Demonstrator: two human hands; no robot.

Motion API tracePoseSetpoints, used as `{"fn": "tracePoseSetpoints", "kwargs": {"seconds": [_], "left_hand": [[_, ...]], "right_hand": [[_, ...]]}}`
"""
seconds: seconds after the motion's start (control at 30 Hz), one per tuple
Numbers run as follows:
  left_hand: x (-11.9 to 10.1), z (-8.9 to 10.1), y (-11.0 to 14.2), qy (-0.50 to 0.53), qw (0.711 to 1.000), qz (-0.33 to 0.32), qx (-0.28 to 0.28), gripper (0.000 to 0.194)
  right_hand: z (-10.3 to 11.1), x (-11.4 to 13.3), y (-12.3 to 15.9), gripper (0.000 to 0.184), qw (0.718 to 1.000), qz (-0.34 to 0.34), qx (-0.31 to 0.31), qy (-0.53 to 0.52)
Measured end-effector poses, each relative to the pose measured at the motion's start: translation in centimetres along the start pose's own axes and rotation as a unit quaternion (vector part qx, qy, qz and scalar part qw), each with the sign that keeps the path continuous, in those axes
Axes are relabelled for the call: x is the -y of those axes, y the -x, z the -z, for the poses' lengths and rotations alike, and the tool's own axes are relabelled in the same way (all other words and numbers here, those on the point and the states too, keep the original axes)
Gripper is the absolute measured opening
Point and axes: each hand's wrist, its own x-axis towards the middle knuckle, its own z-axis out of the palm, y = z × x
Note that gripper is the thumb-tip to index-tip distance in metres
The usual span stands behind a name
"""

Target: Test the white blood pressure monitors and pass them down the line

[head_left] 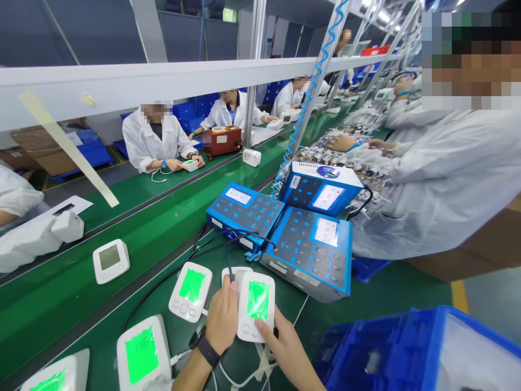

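Note:
My right hand grips a white blood pressure monitor with a green lit screen, its thumb on the front near the buttons. Against the monitor's left side is my left hand, with a dark watch on the wrist. Its fingers are closed around a thin black tube; the tube's end is hidden by the fingers. Partly covered behind the held monitor lies another white unit. To the left, a second lit monitor rests on the green bench, and a larger-looking one sits nearer with a white cable plugged in.
Blue testers with keypads stand ahead, black tubes trailing from them. A blue crate is at lower right. A monitor with an unlit screen lies on the green conveyor. Co-workers in white coats sit opposite; another person stands right.

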Motion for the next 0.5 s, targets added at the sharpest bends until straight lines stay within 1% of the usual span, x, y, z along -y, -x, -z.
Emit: {"fn": "tracePoseSetpoints", "kwargs": {"seconds": [0.07,0.13,0.23,0.3,0.37,0.43,0.47,0.5], "left_hand": [[-0.3,0.1,0.3,-0.050,0.998,-0.020,0.015,0.062],[-0.2,0.6,0.1,-0.090,0.995,-0.041,0.028,0.062],[-0.1,1.6,-0.4,-0.113,0.990,-0.079,0.041,0.050],[0.0,1.8,-0.5,-0.117,0.988,-0.099,0.026,0.045],[0.0,1.0,-0.2,-0.114,0.989,-0.096,-0.019,0.047],[-0.1,-0.7,0.2,-0.130,0.987,-0.075,-0.056,0.044],[-0.2,-1.7,0.3,-0.151,0.985,-0.060,-0.061,0.049],[-0.3,-2.7,0.4,-0.179,0.981,-0.043,-0.057,0.063]], "right_hand": [[-0.2,0.0,0.1,0.056,1.000,0.011,-0.002,0.028],[-0.3,0.0,0.2,0.052,0.998,0.021,-0.005,0.066],[-0.4,0.0,0.2,0.050,0.995,0.027,-0.019,0.099],[-0.4,-0.2,0.2,0.054,0.998,0.015,-0.017,0.063],[0.0,-0.6,0.2,0.061,1.000,-0.009,-0.006,-0.010],[0.8,-1.2,0.2,0.066,0.996,-0.027,0.003,-0.082],[1.3,-1.5,0.3,0.067,0.994,-0.033,0.008,-0.107],[1.9,-1.9,0.5,0.068,0.991,-0.039,0.009,-0.124]]}}
